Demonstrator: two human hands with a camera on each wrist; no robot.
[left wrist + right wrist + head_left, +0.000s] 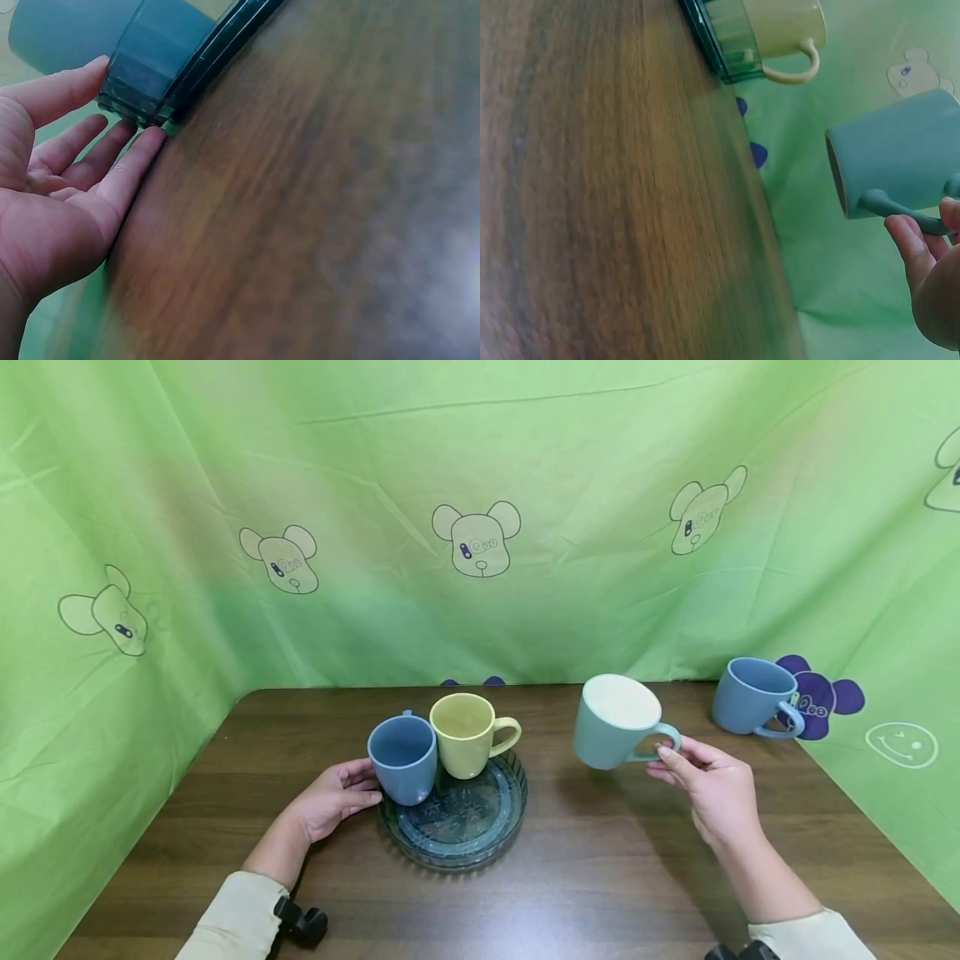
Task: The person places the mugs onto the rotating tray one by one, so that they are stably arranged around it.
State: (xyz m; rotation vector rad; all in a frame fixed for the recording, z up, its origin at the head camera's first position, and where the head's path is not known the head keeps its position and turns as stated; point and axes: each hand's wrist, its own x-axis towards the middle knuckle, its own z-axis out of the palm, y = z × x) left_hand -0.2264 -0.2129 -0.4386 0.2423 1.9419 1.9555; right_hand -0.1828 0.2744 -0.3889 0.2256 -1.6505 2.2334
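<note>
My right hand (pixel 716 785) pinches the handle of a teal mug (pixel 611 735) with a white inside, holding it above the table, slightly tilted. In the right wrist view the teal mug (pixel 900 154) hangs well off the wood. My left hand (pixel 337 797) rests at the left side of a clear, bluish glass dish (pixel 480 852) with a ribbed rim. Its thumb and fingertips touch the dish's outer wall in the left wrist view, fingers loosely extended. Inside the dish, a blue mug (pixel 405 768) stands at the left and a yellow mug (pixel 461 739) at the back, both upright.
Another blue mug (pixel 750 697) stands at the table's back right corner, handle to the right. The brown wooden table (pixel 585 893) is backed by a green printed curtain (pixel 585 610) on its far side and both flanks.
</note>
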